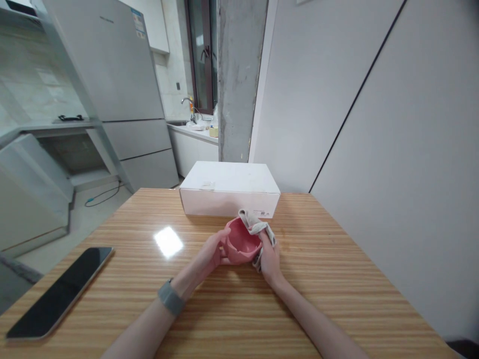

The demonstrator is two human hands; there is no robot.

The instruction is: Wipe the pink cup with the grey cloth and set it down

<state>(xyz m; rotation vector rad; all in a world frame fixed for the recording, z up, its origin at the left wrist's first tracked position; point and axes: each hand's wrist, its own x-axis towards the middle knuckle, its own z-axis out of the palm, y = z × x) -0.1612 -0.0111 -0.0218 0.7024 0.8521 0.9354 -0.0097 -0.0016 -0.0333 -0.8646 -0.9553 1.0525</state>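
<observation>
A pink bowl point(242, 241) sits tilted toward me just above the wooden table point(337, 279), a little in front of a white box. My left hand point(210, 257) grips the bowl's left side, fingers curled round its rim. My right hand point(270, 257) is closed on a grey cloth point(254, 227), which drapes over the bowl's right rim and hangs down beside it. A grey band circles my left wrist.
A white cardboard box point(229, 189) lies at the table's far edge. A dark phone point(62, 291) lies face up at the near left. A white wall runs close along the right. A fridge point(119, 89) and a sink counter stand beyond the table.
</observation>
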